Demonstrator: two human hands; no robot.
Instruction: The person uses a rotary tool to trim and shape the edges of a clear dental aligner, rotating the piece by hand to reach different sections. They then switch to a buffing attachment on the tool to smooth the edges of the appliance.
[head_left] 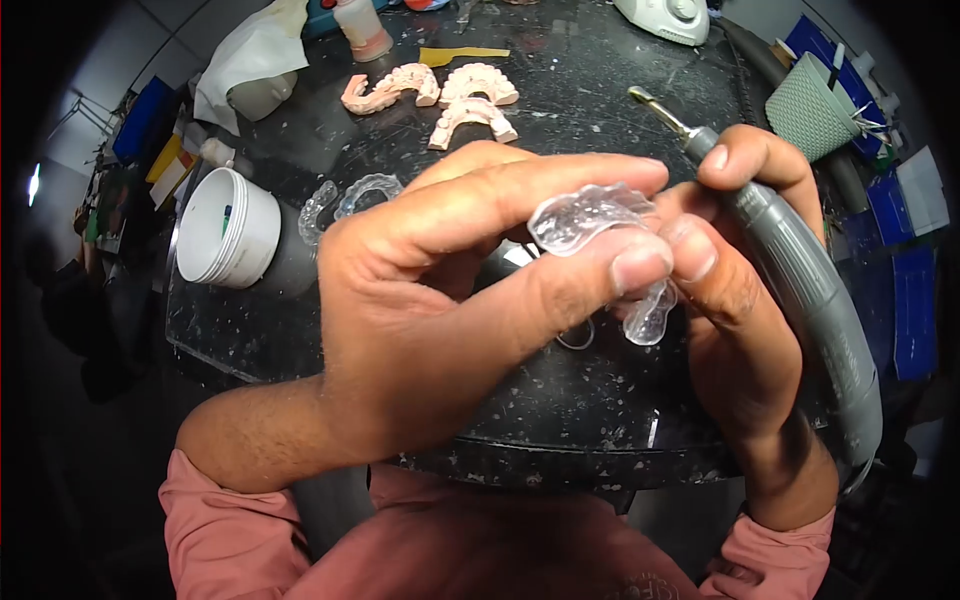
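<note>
Aligner (pixel 590 222) arch opens downward, its long axis level between left hand (pixel 440 300) and right hand (pixel 735 300).

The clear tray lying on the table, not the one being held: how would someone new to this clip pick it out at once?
Start at the round dark worktable and find the white tub near its left edge. Just right of the tub, behind the left hand, lies a clear dental tray. Unlike the pink plaster models farther back, it is see-through and thin-walled.

clear tray (pixel 590 222) partly behind fingers (pixel 560 190), handpiece (pixel 800 290) half-hidden
</note>
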